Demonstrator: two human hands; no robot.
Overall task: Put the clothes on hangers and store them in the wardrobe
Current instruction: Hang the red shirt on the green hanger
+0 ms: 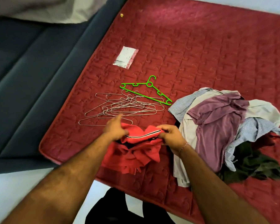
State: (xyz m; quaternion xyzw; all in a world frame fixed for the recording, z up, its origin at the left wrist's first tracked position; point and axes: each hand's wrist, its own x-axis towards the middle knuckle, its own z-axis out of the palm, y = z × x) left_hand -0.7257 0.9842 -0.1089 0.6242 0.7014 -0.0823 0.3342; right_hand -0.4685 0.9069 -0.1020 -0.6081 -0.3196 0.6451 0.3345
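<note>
A red shirt point(136, 156) with a striped collar hangs bunched over the near edge of the red mattress point(200, 46). My left hand point(116, 129) grips the collar's left end and my right hand point(170, 136) pinches its right end, holding the collar stretched between them. Just beyond my left hand lies a tangle of several wire hangers point(120, 107). A green plastic hanger point(148, 90) lies flat behind them. To the right sits a pile of clothes point(224, 126): a mauve shirt on top, pale checked shirts and a dark green garment.
A small plastic packet point(126, 57) lies further back on the mattress. A dark blue sofa or bed point(31, 70) runs along the left, with a pale pillow point(55, 10) at its far end. White floor point(15, 188) shows at the lower left.
</note>
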